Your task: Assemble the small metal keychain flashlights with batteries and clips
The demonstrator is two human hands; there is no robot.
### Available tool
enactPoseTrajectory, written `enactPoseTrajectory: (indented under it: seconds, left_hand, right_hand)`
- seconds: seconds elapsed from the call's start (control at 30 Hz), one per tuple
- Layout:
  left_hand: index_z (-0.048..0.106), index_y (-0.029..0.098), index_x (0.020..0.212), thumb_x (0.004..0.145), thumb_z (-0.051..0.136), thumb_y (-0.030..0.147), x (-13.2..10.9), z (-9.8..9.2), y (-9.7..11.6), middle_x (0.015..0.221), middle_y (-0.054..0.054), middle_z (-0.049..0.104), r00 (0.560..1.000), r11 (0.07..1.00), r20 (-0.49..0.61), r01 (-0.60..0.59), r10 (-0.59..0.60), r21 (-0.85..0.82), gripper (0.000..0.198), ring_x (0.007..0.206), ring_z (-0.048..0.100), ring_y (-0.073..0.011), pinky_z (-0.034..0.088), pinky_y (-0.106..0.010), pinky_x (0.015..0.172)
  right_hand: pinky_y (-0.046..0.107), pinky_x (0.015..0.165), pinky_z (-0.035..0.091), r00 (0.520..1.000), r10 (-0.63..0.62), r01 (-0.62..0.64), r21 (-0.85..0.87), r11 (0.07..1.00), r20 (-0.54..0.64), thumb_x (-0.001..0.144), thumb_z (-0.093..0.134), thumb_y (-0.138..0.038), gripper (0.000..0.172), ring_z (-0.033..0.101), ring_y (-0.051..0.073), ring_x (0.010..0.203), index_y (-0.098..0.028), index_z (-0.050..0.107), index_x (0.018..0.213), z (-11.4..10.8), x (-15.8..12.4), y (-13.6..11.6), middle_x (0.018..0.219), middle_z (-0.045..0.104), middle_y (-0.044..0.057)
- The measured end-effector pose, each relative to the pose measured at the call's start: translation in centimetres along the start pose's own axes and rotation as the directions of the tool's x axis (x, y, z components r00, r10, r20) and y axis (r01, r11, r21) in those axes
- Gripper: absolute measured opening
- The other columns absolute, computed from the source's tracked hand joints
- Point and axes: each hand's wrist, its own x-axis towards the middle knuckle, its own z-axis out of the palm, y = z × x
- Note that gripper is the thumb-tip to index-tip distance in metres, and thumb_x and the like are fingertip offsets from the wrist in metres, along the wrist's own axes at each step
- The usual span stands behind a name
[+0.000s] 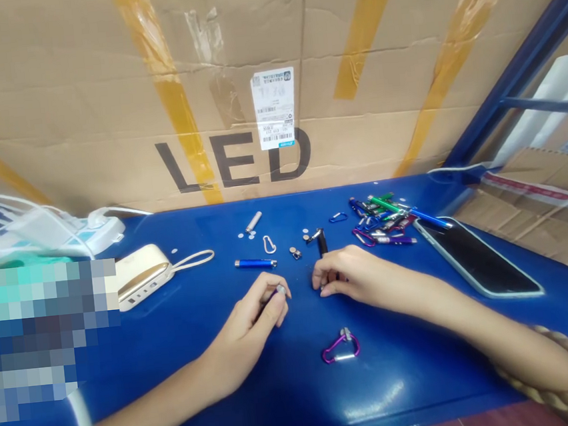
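Note:
My left hand [249, 323] is closed round a small dark purple tube with a silver end [281, 289], mostly hidden by the fingers. My right hand [353, 273] pinches its fingertips together at the tabletop; what lies between them is too small to make out. Just behind those fingers lies a black tube [322, 241]. A blue mini flashlight [255, 264] rests beyond my left hand, and small button cells [295, 252] lie between the hands. Nearer to me is a purple carabiner [341, 349] with a silver clip on it.
A pile of coloured mini flashlights and carabiners [380, 220] lies at the right, touching a phone [479, 254]. A silver tube [253, 222] and a white carabiner [269, 244] lie farther back. At the left are a cream power bank [144, 273] and a power strip [100, 232]. A large cardboard box [234, 110] stands behind.

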Motion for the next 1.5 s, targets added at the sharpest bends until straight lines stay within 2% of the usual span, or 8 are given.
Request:
enactPoseTrajectory:
  seconds: [0.1,0.2,0.33,0.47,0.73,1.23,1.43,1.5]
  left_hand:
    - [0.047,0.021,0.09,0.092,0.034,0.039,0.0,-0.1,0.1,0.069,0.004,0.043,1.0,0.998,0.002,0.02,-0.021,0.055,0.022,0.065,0.04,-0.0118,0.031,-0.025,0.064]
    - [0.05,0.021,0.09,0.091,0.034,0.037,0.0,-0.2,0.1,0.071,0.003,0.044,1.0,0.995,0.012,0.021,-0.022,0.097,0.022,0.067,0.041,-0.0121,0.032,-0.025,0.066]
    - [0.05,0.021,0.087,0.091,0.033,0.033,0.1,-0.2,0.0,0.07,0.003,0.045,0.999,0.994,0.034,-0.016,0.013,0.106,0.022,0.068,0.042,-0.012,0.032,-0.025,0.067]
    - [0.047,0.019,0.08,0.092,0.03,0.033,0.1,-0.1,0.0,0.071,0.003,0.046,0.995,0.994,0.07,-0.072,0.066,0.083,0.025,0.068,0.042,-0.0112,0.032,-0.023,0.066]
    - [0.048,0.019,0.08,0.093,0.029,0.033,-0.1,-0.2,-0.1,0.071,0.003,0.047,0.993,0.994,0.07,-0.096,0.092,0.059,0.026,0.067,0.042,-0.0109,0.033,-0.023,0.066]
    - [0.045,0.02,0.078,0.092,0.031,0.033,-0.2,-0.3,-0.3,0.069,0.003,0.046,0.994,0.993,0.008,-0.11,0.11,0.053,0.024,0.066,0.042,-0.0112,0.034,-0.024,0.065]
    - [0.047,0.02,0.104,0.093,0.031,0.034,-0.2,-0.2,-0.2,0.068,0.004,0.045,0.998,0.998,-0.015,-0.068,0.069,0.008,0.024,0.067,0.044,-0.0119,0.033,-0.026,0.07]
    - [0.045,0.021,0.113,0.093,0.031,0.034,-0.1,-0.2,-0.2,0.067,0.004,0.045,0.996,0.998,-0.046,-0.07,0.071,0.006,0.028,0.065,0.043,-0.012,0.033,-0.026,0.069]
  right_hand:
    - [0.019,0.061,0.049,0.998,0.0,-0.002,-0.03,1.0,-0.06,0.076,0.065,-0.01,0.007,0.065,0.012,0.064,-0.016,0.069,0.078,-0.2,0.2,-0.1,0.071,0.069,0.002]
    - [0.021,0.061,0.05,0.962,-0.063,0.058,-0.027,0.998,-0.264,0.072,0.071,-0.017,0.001,0.065,0.012,0.062,-0.017,0.07,0.072,-0.3,0.4,-1.2,0.069,0.07,0.001]
    - [0.022,0.067,0.054,0.785,-0.194,0.283,0.062,0.957,-0.588,0.071,0.072,-0.018,0.002,0.067,0.013,0.069,-0.02,0.072,0.072,0.4,0.2,-3.4,0.074,0.072,0.001]
    - [0.019,0.064,0.056,0.737,-0.269,0.444,0.144,0.884,-0.621,0.071,0.071,-0.011,0.009,0.067,0.012,0.068,-0.018,0.073,0.074,1.7,0.0,-4.5,0.074,0.072,0.001]
    - [0.019,0.067,0.057,0.717,-0.344,0.508,0.117,0.853,-0.606,0.074,0.067,-0.005,0.013,0.067,0.011,0.072,-0.015,0.072,0.08,1.9,0.0,-4.7,0.078,0.072,0.005]
    - [0.028,0.078,0.052,0.756,-0.483,0.523,-0.038,0.852,-0.442,0.081,0.059,-0.013,0.02,0.061,0.014,0.087,-0.018,0.068,0.098,1.4,-0.1,-4.2,0.097,0.065,0.008]
    - [0.029,0.089,0.047,0.877,-0.367,0.406,0.072,0.911,-0.309,0.081,0.062,-0.024,0.028,0.056,0.015,0.101,-0.021,0.062,0.109,0.9,-0.2,-3.8,0.112,0.057,0.007]
    - [0.028,0.084,0.049,0.92,-0.279,0.316,0.099,0.944,-0.274,0.079,0.066,-0.032,0.033,0.057,0.015,0.097,-0.022,0.06,0.11,-0.1,-0.5,-3.9,0.112,0.058,0.005]
